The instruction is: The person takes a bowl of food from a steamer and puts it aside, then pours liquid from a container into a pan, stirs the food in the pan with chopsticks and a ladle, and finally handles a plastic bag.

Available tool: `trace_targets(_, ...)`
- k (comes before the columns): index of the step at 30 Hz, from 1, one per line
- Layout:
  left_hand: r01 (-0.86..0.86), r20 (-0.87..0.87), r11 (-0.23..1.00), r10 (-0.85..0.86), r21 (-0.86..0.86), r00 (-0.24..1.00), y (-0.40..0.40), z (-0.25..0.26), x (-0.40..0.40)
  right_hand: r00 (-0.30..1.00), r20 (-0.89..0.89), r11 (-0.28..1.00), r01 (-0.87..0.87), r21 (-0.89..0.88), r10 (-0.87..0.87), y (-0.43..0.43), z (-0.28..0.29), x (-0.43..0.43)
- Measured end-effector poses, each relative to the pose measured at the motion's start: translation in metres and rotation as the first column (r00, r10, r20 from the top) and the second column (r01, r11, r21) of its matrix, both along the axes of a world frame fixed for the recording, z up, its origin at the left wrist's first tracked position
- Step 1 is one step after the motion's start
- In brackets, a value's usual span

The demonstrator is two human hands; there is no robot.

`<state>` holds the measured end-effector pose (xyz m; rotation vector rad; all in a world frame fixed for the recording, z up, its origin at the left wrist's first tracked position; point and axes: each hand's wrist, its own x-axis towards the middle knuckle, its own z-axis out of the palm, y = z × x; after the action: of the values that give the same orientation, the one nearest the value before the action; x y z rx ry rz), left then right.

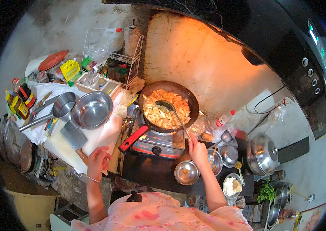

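My right hand (196, 150) grips the handle of a metal ladle (166, 104), whose bowl rests in the food inside a dark wok (193, 101). Pale and orange-tinted sliced pieces (165, 114) fill much of the wok. Its red handle (134, 139) points toward the lower left, and nothing holds it. Beneath the wok is a portable gas stove (157, 145) with a black knob. My left hand (98, 160) hangs with fingers loosely curled above the cutting board's near edge, close to the wooden handle of a cleaver (73, 135). It holds nothing that I can see.
Left of the stove are a steel basin (92, 110), a long-handled steel pot (64, 106) and sauce bottles (20, 106). A steel bowl (186, 172), a dish of white and brown powder (232, 187) and a lidded pot (262, 153) stand to the right. A range hood (284, 55) overhangs.
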<state>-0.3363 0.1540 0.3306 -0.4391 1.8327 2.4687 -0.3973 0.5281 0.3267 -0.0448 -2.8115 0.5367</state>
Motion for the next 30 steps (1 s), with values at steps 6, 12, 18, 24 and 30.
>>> trace_targets(6,0.020,-0.056,1.000,-0.018,0.018,0.998,-0.036,0.020,-0.020,0.997,-0.033,0.987,0.061,-0.149,-0.067,-0.015,0.028,0.007)
trace_targets(12,0.094,-0.070,0.995,-0.095,-0.014,0.993,-0.077,0.018,-0.044,0.993,-0.024,0.992,0.114,-0.048,-0.115,-0.041,0.004,0.004)
trace_targets(18,0.158,-0.062,0.986,-0.155,0.048,0.986,-0.106,0.020,-0.059,0.984,0.063,0.986,0.162,0.045,-0.165,-0.073,-0.003,0.013)
trace_targets(24,0.252,-0.044,0.964,-0.249,0.087,0.967,-0.108,0.021,-0.070,0.983,-0.075,0.985,0.167,-0.047,-0.170,-0.074,-0.017,0.019)
trace_targets(30,0.311,0.001,0.947,-0.312,0.076,0.950,-0.108,0.004,-0.074,0.955,-0.155,0.953,0.218,-0.210,-0.252,-0.090,0.023,0.035)
